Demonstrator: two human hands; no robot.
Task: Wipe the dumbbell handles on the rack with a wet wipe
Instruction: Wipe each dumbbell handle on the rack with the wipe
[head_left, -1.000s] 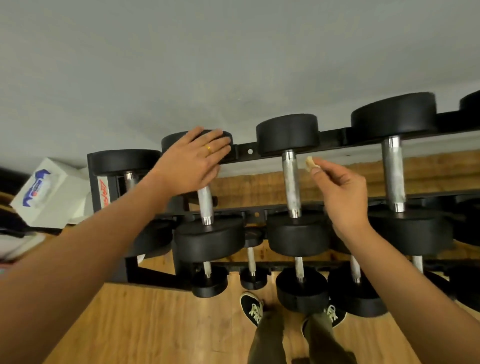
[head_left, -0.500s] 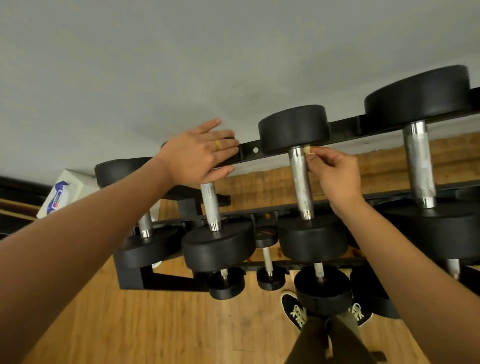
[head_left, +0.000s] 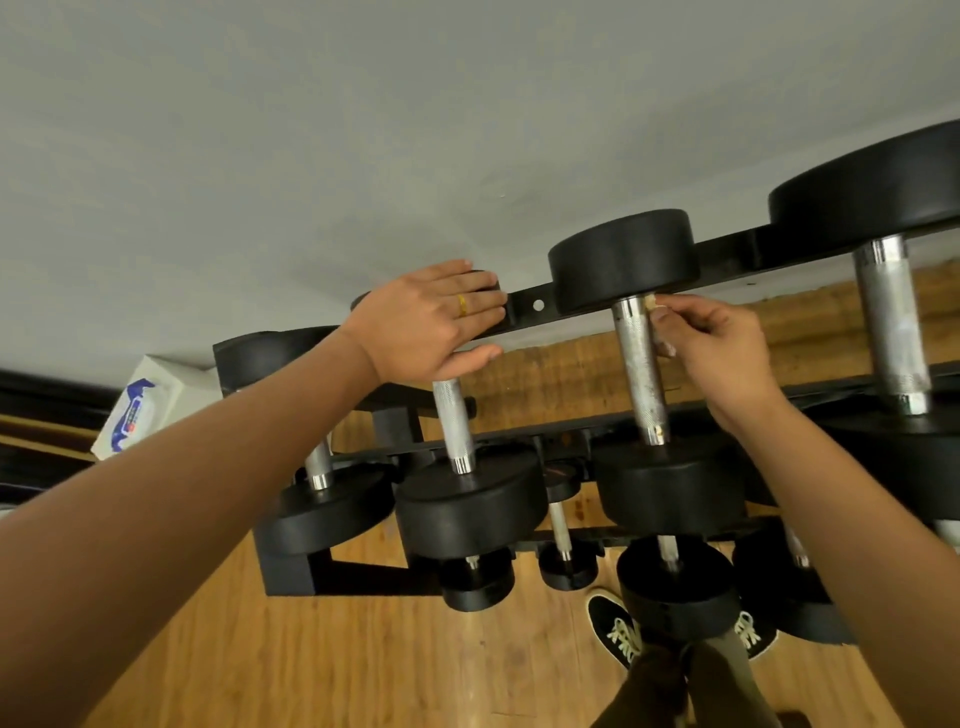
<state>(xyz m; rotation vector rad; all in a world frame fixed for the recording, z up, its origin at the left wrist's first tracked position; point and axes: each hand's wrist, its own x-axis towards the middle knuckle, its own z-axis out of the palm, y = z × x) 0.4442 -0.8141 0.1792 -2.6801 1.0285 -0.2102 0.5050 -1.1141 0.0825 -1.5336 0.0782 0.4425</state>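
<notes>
The rack (head_left: 535, 307) fills my view. Its top tier carries the black dumbbells front to back, so each steel bar lies open to a reach from above. The third dumbbell (head_left: 670, 488) from the rack's left end is the one being worked. Its neighbour (head_left: 470, 512), one place nearer that end, serves only as a rest. My left hand (head_left: 426, 322) lies flat on the neighbour's far head by the rack's back rail, fingers straight and gripping nothing. I judge it is there to brace my lean. My right hand (head_left: 722, 343) reaches in from the rack's right side, its fingers (head_left: 675, 304) curled and pinching the wipe (head_left: 649, 301). The wipe is a small pale wad, pressed to the top of the handle (head_left: 641, 374) just under the far head. Starting at that end should let one stroke run the whole knurled length toward the rack's front. A white pack (head_left: 137, 410) sits just off the rack's left end. What it rests on I cannot tell, but it is probably there for fresh wipes.
</notes>
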